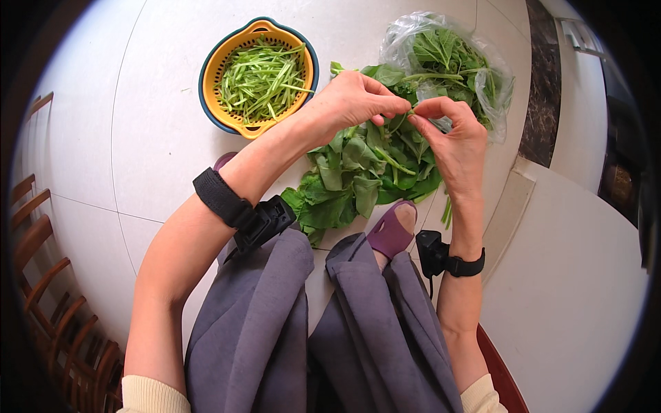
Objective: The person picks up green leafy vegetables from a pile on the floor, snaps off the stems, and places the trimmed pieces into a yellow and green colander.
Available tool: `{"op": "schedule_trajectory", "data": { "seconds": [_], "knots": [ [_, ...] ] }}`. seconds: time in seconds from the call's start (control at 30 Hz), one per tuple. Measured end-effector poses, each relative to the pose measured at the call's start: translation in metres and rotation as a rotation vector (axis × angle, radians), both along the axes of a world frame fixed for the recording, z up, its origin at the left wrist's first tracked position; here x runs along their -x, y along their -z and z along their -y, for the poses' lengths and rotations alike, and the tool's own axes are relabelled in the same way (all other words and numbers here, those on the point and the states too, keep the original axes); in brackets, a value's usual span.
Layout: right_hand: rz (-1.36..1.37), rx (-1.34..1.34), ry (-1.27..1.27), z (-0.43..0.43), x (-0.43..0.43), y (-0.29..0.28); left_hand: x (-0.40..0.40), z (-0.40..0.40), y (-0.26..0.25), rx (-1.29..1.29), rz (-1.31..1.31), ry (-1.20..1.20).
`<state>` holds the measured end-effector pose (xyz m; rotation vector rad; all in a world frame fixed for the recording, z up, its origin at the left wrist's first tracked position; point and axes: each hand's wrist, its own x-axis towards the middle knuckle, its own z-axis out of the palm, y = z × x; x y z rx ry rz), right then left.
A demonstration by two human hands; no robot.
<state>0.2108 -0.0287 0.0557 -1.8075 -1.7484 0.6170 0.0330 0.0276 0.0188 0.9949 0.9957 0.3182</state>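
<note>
My left hand [356, 103] and my right hand [457, 137] meet fingertip to fingertip above a heap of leafy greens [361, 178]. Between the pinched thumbs and forefingers is a small piece of green stem [411, 111], mostly hidden by the fingers. Broad leaves and loose stalks make up the heap, which lies on the floor in front of my feet. Just beyond my right hand, a clear plastic bag [408, 38] holds more leafy stems [444, 49]. Left of my left hand stands a yellow colander [209, 77] nested in a dark blue basin [203, 106], filled with thin cut green stems [261, 80].
Pale tiles [155, 129] cover the floor. Wooden chairs [36, 237] line the left edge. At right are a dark marble strip [542, 82] and a white surface [563, 248]. A purple slipper [390, 232] touches the heap's near side. Black straps with devices [263, 219] circle both arms.
</note>
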Motion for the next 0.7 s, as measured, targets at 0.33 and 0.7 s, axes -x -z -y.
{"op": "schedule_trajectory", "data": {
  "seconds": [0.33,0.7],
  "knots": [
    [-0.203,0.189,0.058,0.002,0.002,0.000,0.000,-0.002,-0.002,0.050,-0.005,-0.077],
    [-0.596,0.313,0.143,0.001,0.009,0.002,0.000,-0.001,0.008,0.234,0.060,-0.034]
  ]
}}
